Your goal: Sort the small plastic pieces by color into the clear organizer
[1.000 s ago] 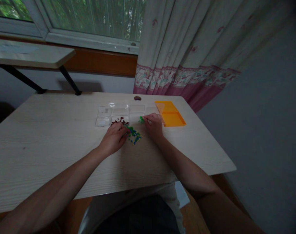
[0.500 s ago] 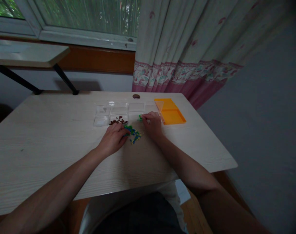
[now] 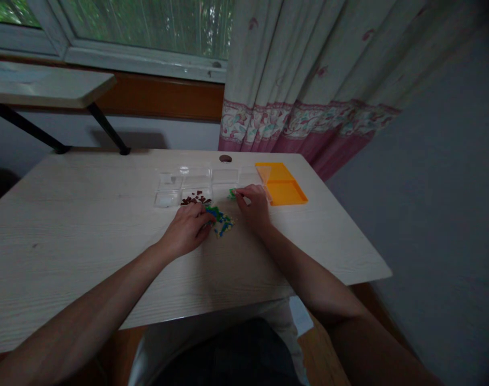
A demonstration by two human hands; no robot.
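Hardly anything has moved since a second ago: the whole view has slid a tiny bit, and both hands are at the same spots over the table (image 3: 87, 252). From far off, I see the left hand (image 3: 187, 228) at the left side of a small heap of blue, green and yellow bits (image 3: 225, 222). Its fingers are bent and close together, but I cannot tell if they hold a bit. The heap lies just in front of the clear tray (image 3: 167, 200). Brown bits (image 3: 194, 198) sit in one of its front boxes, behind the left hand. The right hand (image 3: 253, 207) is at another front box, by some green bits (image 3: 232, 193). Its thumb and pointing finger come close together; I cannot see what is between them. An orange case (image 3: 287, 193) lies beside the tray's right end.
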